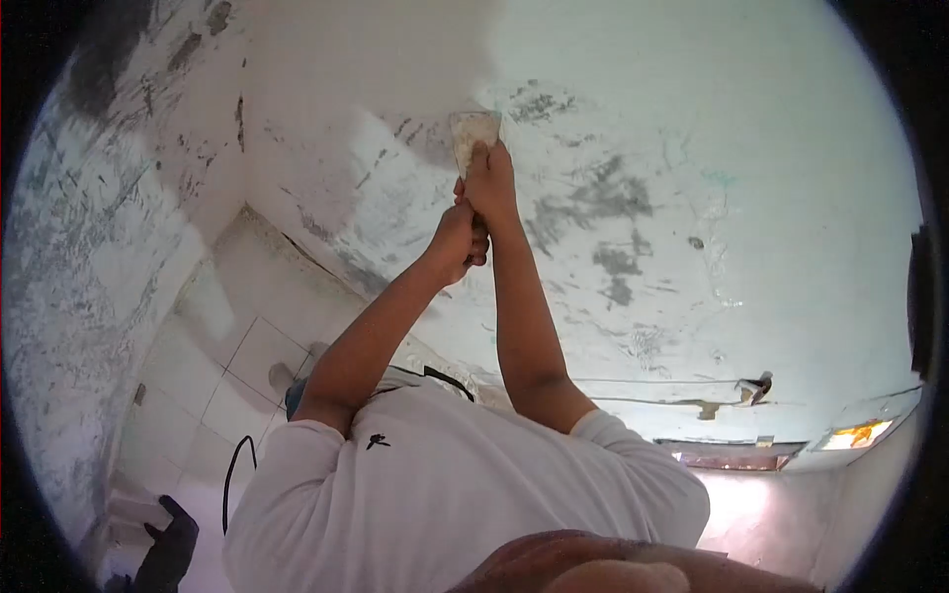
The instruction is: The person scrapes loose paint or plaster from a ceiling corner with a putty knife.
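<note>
A wide-bladed scraper (pixel 474 130), its blade smeared pale, is held against the wall (pixel 593 128). My right hand (pixel 492 183) is closed round it just below the blade, with fingers lying on the blade's lower part. Directly below, my left hand (pixel 458 242) is wrapped round the lower handle, close against my right wrist. Most of the handle is hidden by the hands. Around the blade the wall is whitish, with dark grey patches and scuffed marks.
A second blotchy wall (pixel 89 257) stands at the left. The tiled floor (pixel 213 395) shows below the corner. A dark object (pixel 168 549) is at the lower left. Cables and a broken hole (pixel 756 387) mark the wall at lower right.
</note>
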{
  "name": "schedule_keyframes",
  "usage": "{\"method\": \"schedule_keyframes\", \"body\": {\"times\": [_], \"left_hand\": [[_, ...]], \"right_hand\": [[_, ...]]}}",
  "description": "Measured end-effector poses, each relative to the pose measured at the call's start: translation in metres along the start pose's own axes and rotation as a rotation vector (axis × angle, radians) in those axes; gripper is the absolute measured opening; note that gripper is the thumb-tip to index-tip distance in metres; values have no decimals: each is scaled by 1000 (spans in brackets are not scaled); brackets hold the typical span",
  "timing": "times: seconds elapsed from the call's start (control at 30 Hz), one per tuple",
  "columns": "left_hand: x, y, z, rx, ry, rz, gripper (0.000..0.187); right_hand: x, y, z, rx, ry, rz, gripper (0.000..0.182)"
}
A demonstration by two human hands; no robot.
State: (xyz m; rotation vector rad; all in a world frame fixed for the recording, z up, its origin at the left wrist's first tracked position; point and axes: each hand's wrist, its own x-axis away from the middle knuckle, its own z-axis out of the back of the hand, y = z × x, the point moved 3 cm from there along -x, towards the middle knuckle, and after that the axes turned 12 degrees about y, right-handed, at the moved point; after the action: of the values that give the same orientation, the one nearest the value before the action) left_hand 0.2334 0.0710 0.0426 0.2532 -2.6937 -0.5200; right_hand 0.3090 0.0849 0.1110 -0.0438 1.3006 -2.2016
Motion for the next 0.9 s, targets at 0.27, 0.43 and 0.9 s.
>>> {"method": "schedule_keyframes", "body": {"times": [0.27, 0.43, 0.9], "left_hand": [[-5, 1, -11, -45, -21, -55, 33], [-38, -7, 3, -236, -87, -322, 49], [18, -20, 79, -488, 230, -131, 44]], "right_hand": [[-37, 46, 3, 615, 112, 709, 28], [-34, 19, -5, 199, -98, 326, 39], [85, 48, -32, -658, -244, -369, 26]]}}
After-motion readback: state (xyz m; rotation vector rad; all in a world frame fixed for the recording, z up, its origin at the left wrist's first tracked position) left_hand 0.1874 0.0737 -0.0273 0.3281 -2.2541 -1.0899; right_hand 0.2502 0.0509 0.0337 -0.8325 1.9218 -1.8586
